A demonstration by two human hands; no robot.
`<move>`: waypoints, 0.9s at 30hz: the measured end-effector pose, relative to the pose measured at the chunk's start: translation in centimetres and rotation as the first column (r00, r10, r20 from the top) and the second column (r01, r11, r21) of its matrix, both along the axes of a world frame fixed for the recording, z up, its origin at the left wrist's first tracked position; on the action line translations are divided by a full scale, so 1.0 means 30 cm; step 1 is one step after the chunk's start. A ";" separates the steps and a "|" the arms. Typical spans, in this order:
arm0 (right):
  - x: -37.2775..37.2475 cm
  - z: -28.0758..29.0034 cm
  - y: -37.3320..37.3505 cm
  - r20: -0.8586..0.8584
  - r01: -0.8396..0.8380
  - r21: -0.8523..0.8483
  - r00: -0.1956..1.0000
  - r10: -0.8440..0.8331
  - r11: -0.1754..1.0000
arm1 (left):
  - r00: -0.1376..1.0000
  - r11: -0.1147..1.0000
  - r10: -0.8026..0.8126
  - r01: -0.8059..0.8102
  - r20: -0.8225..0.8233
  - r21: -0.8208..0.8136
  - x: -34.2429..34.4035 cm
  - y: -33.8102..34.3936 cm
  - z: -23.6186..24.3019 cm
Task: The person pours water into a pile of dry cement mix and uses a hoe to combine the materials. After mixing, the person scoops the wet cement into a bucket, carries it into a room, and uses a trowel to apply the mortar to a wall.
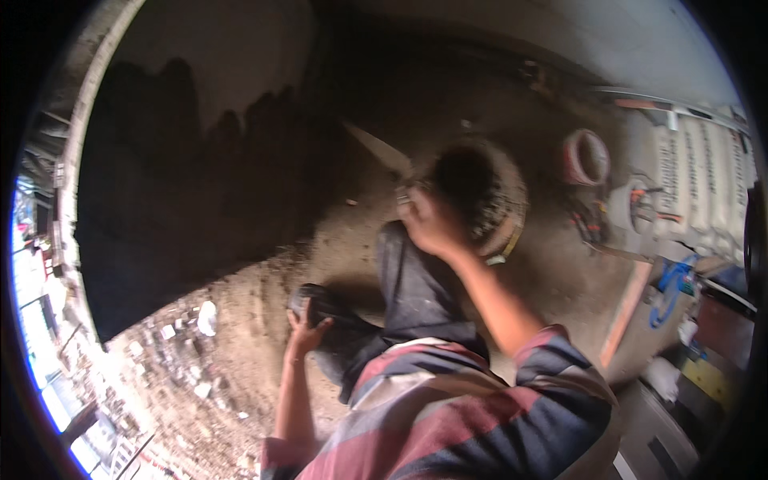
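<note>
My right hand (432, 222) is closed round the handle of a trowel, and the long pale blade of the trowel (382, 150) points away from me toward the wall. Just right of that hand stands a round tub (512, 178) with a dark mix in it and crusted sides. My left hand (305, 330) rests by my left knee, its fingers spread and nothing in them. Ahead and to the left, dark, wet-looking plaster with a wavy upper edge covers the lower part of the wall (200, 208). Blur hides finer detail of the blade.
Right of the tub is a red and white bucket (573, 158), then a pale bucket holding tools (622, 206). Stacked white sacks (696, 172) lie behind. A wooden plank (626, 312) and a blue cord (670, 292) are at right. Rubble (188, 352) litters the ground at left.
</note>
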State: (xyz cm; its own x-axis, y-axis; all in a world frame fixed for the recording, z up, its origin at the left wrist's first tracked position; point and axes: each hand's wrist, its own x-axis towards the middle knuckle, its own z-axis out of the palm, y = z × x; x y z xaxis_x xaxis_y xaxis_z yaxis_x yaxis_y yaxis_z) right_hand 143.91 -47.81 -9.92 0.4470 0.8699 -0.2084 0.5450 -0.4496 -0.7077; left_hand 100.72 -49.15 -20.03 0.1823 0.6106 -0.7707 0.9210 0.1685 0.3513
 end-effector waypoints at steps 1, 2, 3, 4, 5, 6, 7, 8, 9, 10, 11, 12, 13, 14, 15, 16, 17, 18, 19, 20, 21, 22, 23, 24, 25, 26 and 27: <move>0.180 0.019 -0.105 0.109 -0.041 -0.004 0.993 0.041 0.999 | 1.000 0.999 -0.004 0.004 -0.006 0.040 -0.007 -0.019 0.006; 0.435 0.102 -0.171 0.235 -0.044 -0.418 0.960 0.154 0.907 | 0.998 0.994 -0.006 0.000 0.060 0.113 -0.048 -0.017 -0.016; 0.517 0.200 -0.179 0.365 0.061 -0.633 0.903 0.228 0.772 | 0.995 0.996 0.067 -0.071 0.075 0.053 0.027 -0.024 0.003; 0.602 0.153 -0.200 0.464 0.081 -0.673 0.820 0.334 0.735 | 0.995 0.996 0.063 -0.067 0.075 0.062 0.055 -0.011 -0.010; 0.661 0.031 -0.210 0.544 0.124 -0.639 0.771 0.331 0.759 | 0.997 0.996 0.051 -0.055 0.062 0.066 0.053 0.013 -0.015; 0.651 -0.046 -0.207 0.547 0.120 -0.633 0.769 0.332 0.765 | 0.998 0.996 0.055 -0.058 0.043 0.070 0.055 0.004 -0.017; 0.622 -0.107 -0.185 0.555 0.122 -0.622 0.765 0.327 0.773 | 0.998 0.997 0.063 -0.064 0.023 0.048 0.071 0.008 -0.005; 0.576 -0.175 -0.153 0.561 0.115 -0.608 0.762 0.323 0.785 | 0.998 0.996 0.058 -0.060 0.028 0.065 0.055 -0.007 -0.004; 0.506 -0.282 -0.138 0.545 0.005 -0.699 0.651 0.528 0.715 | 0.998 0.995 0.050 -0.053 0.039 0.081 0.050 -0.016 -0.021; 0.456 -0.342 -0.103 0.516 -0.075 -0.775 0.499 0.696 0.628 | 0.997 0.992 0.042 -0.048 0.058 0.113 0.054 0.011 -0.039; 0.443 -0.333 -0.114 0.534 -0.137 -0.739 0.477 0.698 0.659 | 0.993 0.991 0.068 -0.079 0.100 0.111 0.040 -0.007 -0.039; 0.441 -0.313 -0.165 0.541 -0.193 -0.710 0.467 0.700 0.677 | 0.992 0.989 0.083 -0.094 0.097 0.118 0.036 -0.025 -0.030; 0.432 -0.294 -0.213 0.549 -0.246 -0.678 0.458 0.699 0.693 | 0.991 0.987 0.095 -0.106 0.095 0.124 0.037 -0.036 -0.021; 0.331 -0.029 -0.175 0.433 -0.241 -0.658 0.654 0.621 0.713 | 0.985 0.975 0.154 -0.164 0.077 0.149 -0.018 -0.062 0.008; 0.374 -0.019 -0.214 0.463 -0.164 -0.609 0.720 0.516 0.776 | 0.991 0.974 0.113 -0.126 0.076 0.189 -0.044 -0.056 -0.048; 0.436 -0.028 -0.239 0.487 -0.085 -0.561 0.770 0.411 0.824 | 0.991 0.979 0.104 -0.118 0.084 0.169 -0.011 -0.035 -0.056; 0.441 -0.043 -0.245 0.275 -0.024 -0.547 0.939 0.206 0.837 | 0.993 0.985 0.092 -0.101 0.069 0.140 -0.008 -0.030 -0.041; 0.444 -0.057 -0.232 0.034 0.038 -0.546 0.999 -0.023 0.837 | 0.995 0.990 0.082 -0.088 0.051 0.113 -0.005 -0.024 -0.027; 0.454 -0.077 -0.211 -0.210 0.094 -0.559 0.945 -0.250 0.824 | 0.996 0.991 0.078 -0.082 0.041 0.104 -0.004 -0.019 -0.019; 0.522 -0.172 -0.218 -0.296 -0.090 -0.635 0.945 -0.135 0.767 | 0.998 0.994 0.054 -0.057 0.039 0.090 0.012 -0.002 -0.023; 0.509 -0.185 -0.193 -0.156 -0.062 -0.658 0.986 -0.055 0.750 | 0.998 0.996 0.047 -0.050 0.035 0.076 0.018 0.002 -0.029; 0.484 -0.197 -0.180 -0.019 -0.022 -0.682 1.000 0.012 0.731 | 0.999 0.997 0.041 -0.043 0.031 0.062 0.024 0.008 -0.035; 0.516 -0.225 -0.166 0.105 -0.002 -0.702 0.989 0.106 0.712 | 0.996 0.996 0.062 -0.066 0.069 0.059 0.024 0.006 -0.039; 0.576 -0.269 -0.169 0.225 0.011 -0.709 0.951 0.211 0.705 | 0.996 0.997 0.065 -0.068 0.066 0.048 0.018 -0.010 -0.044; 0.623 -0.293 -0.159 0.341 0.033 -0.700 0.894 0.293 0.713 | 0.995 0.996 0.075 -0.078 0.064 0.048 0.010 -0.017 -0.047; 0.628 -0.273 -0.152 0.486 0.084 -0.632 0.817 0.311 0.770 | 0.993 0.993 0.095 -0.100 0.076 0.063 0.020 -0.007 -0.058; 0.599 -0.210 -0.151 0.635 0.125 -0.516 0.720 0.280 0.848 | 0.995 0.991 0.079 -0.084 0.052 0.099 0.018 -0.018 -0.050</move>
